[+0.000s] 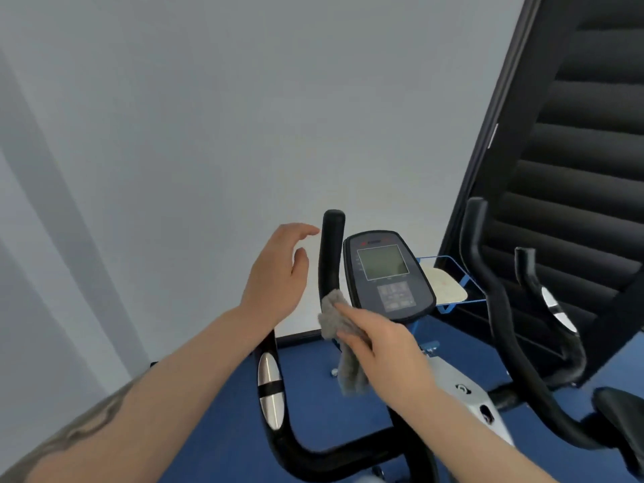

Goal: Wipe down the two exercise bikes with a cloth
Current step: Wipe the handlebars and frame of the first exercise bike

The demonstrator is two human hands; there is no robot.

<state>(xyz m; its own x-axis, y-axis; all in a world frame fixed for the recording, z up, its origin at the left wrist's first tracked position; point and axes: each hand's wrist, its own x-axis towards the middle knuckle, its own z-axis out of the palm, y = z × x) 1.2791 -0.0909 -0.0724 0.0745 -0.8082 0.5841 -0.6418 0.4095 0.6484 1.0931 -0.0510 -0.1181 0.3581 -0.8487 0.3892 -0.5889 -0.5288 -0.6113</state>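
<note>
Two handlebars [331, 252] flanking console [388, 275]

1. Left half of the frame: bare wall [174, 134], open room
2. Centre: upright handlebar [331, 252] stands just beside the console [388, 275], leaving a narrow gap
3. Right: second bike's handlebars [495, 308] and a dark slatted panel [575, 169] crowd the passage
4. Bottom centre: curved black bar [313, 458] blocks low passage

L hand [278, 273] open, R hand [380, 346] gripping.

Exercise bikes [411, 395] on blue floor [313, 395]
</note>
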